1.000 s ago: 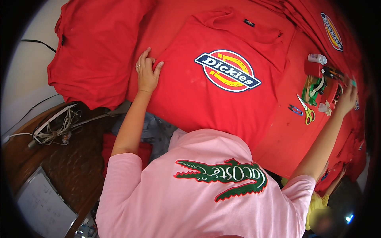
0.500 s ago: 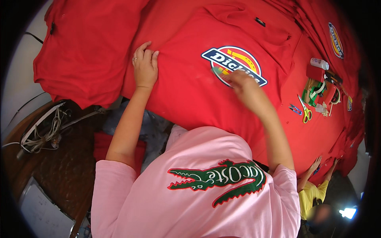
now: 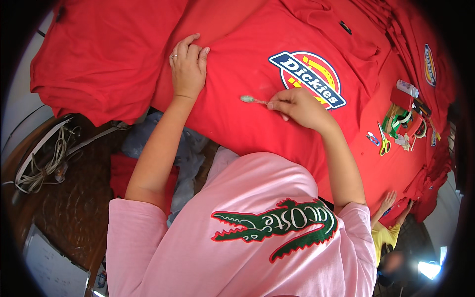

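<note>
A red shirt (image 3: 232, 74) with a round printed emblem (image 3: 311, 76) in blue, white, red and yellow is spread before me. My right hand (image 3: 299, 108) pinches the clear handle of a toothbrush (image 3: 249, 99). Its pale green bristle head is over plain red cloth, left of the emblem's lower part, and my fingers overlap the emblem's lower edge. At the shirt's left edge, my left hand (image 3: 189, 69) has its fingers curled with the thumb against the cloth, gripping the fabric. The fingertips' undersides are hidden.
More red garments (image 3: 104, 59) lie at left. On the right are yellow-handled scissors (image 3: 384, 141), small blue snips (image 3: 373, 138), a white bottle (image 3: 407, 88) and tape rolls (image 3: 420, 129). A cable bundle (image 3: 49, 163) hangs at lower left. Another person's hand (image 3: 388, 201) rests at lower right.
My right hand has drawn the toothbrush left and down, off the emblem onto plain red cloth. My left hand keeps its place at the shirt's edge; the view has shifted slightly.
</note>
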Demonstrator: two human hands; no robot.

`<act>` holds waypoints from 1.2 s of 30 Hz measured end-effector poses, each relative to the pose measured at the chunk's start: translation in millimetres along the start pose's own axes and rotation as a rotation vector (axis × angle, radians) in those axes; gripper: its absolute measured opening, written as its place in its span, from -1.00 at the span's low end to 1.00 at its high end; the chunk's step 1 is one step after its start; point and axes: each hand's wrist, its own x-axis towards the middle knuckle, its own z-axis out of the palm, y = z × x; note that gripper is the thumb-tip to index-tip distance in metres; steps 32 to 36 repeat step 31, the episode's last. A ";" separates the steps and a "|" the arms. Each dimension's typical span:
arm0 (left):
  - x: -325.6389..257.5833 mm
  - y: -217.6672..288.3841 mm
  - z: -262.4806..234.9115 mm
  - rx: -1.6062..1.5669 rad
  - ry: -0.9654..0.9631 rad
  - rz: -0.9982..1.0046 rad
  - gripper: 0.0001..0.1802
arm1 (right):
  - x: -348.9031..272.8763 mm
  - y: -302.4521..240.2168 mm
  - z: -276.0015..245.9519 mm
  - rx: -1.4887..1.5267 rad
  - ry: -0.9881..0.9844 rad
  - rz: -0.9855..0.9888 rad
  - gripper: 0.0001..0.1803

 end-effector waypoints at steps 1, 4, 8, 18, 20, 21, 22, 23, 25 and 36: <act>1.0 1.5 -1.0 -0.003 -0.004 0.000 -0.73 | 5.0 5.5 -0.1 -0.091 0.080 -0.031 -0.68; -2.4 -0.7 -2.4 0.004 0.000 -0.014 -0.73 | 24.9 -5.0 -21.5 0.021 0.520 0.125 -0.66; -1.8 -1.8 0.4 -0.008 0.007 0.001 -0.74 | 18.3 4.4 -16.0 -0.152 0.027 -0.246 -0.64; -1.1 -0.8 1.6 -0.014 0.013 -0.004 -0.76 | 18.6 -18.9 -12.6 -0.386 -0.135 -0.030 -0.68; -0.1 1.3 1.4 -0.015 0.005 -0.009 -0.75 | 34.1 27.8 -25.4 -0.357 0.261 -0.092 -0.69; -1.0 0.9 1.0 -0.007 0.001 -0.019 -0.75 | 36.5 26.3 -48.3 -0.310 0.530 -0.042 -0.70; -3.6 0.0 -0.3 0.002 0.007 -0.024 -0.75 | 39.7 23.9 -71.2 -0.258 0.793 -0.001 -0.70; -3.1 0.0 0.6 0.002 0.009 -0.017 -0.74 | 41.8 32.9 -90.8 -0.177 0.907 0.001 -0.69; 0.6 -0.6 2.1 0.006 0.010 -0.010 -0.74 | 41.9 40.8 -99.6 -0.151 0.879 -0.078 -0.66; 0.1 1.7 1.3 0.010 -0.013 -0.025 -0.75 | 31.0 46.8 -63.6 -0.308 0.405 -0.123 -0.58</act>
